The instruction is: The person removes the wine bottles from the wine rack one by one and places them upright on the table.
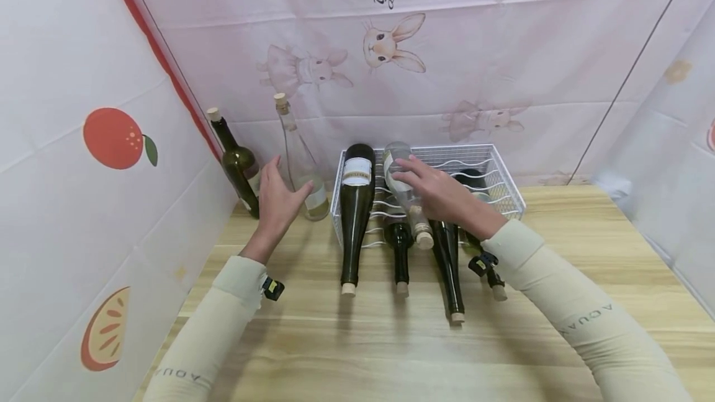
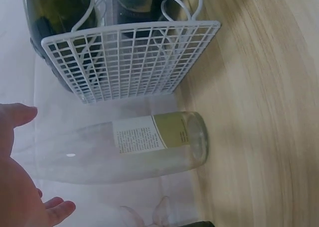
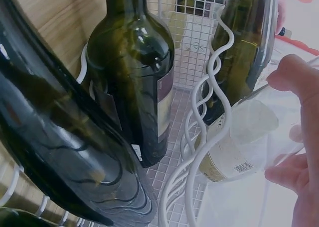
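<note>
My right hand (image 1: 444,194) holds a clear glass bottle (image 1: 397,157) that lies neck toward me in the white wire rack (image 1: 505,188). In the right wrist view, thumb and fingers stand on opposite sides of the clear bottle (image 3: 244,142), whose labelled base end sits by the wavy wires. My left hand (image 1: 279,203) is spread, with nothing in its grasp. Right beside it stands a second clear bottle (image 1: 301,154), corked and upright; the thumb overlaps it in the head view. In the left wrist view this bottle (image 2: 149,142) shows a white and olive label.
Several dark green bottles lie in the rack, corks toward me, among them a labelled one (image 1: 357,209) at its left end. Another dark bottle (image 1: 240,163) stands at the far left by the wall sheet (image 1: 50,216). Wooden tabletop (image 1: 335,352) extends in front of the rack.
</note>
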The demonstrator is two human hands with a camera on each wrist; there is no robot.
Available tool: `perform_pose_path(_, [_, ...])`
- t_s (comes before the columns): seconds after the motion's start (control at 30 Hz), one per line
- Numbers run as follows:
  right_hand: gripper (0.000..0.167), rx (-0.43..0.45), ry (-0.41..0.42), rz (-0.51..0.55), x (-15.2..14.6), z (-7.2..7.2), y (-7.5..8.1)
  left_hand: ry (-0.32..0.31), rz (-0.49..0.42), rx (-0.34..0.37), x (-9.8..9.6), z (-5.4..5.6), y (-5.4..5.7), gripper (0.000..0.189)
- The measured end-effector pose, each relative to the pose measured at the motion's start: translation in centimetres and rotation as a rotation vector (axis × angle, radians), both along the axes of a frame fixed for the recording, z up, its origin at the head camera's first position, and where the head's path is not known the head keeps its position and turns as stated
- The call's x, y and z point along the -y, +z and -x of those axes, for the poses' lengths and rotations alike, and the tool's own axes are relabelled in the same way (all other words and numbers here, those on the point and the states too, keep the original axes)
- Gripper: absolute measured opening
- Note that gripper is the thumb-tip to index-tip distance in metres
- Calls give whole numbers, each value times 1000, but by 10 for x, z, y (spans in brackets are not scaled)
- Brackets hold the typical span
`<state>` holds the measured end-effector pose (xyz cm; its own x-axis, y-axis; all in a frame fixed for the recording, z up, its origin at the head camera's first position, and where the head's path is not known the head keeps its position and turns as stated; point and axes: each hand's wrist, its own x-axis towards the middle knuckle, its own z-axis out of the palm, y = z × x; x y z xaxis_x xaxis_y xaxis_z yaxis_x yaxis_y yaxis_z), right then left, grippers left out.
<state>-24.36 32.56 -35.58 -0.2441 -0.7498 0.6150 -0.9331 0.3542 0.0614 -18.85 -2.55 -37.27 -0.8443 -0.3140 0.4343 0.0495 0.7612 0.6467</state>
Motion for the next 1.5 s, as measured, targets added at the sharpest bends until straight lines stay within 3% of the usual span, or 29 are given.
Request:
perform_pose_path(0.23, [61,82,19,59,-6,-2,0,-5,62,-54,-8,-5,8,94])
perform_pose_path(0.37, [58,78,49,108,-7,-1,1,-16,94,-79,-11,-7,10,94])
perform_pose_path(0.63, [51,153,47,166,-13,-7,9,-83,147,-131,-18,-12,18,92])
perform_pose_path(0.77, [56,179,54,209,-15,-10,13,-120,164,-139,-21,-13,22,93])
perform_pose_path(1.13, [64,57,73,303,-16,-14,19,-238,152,-97,-31,-18,29,106])
perform_pose_path(1.5, [63,114,128,385,-17,-19,25,-354,169,-170,-47,-24,41,105])
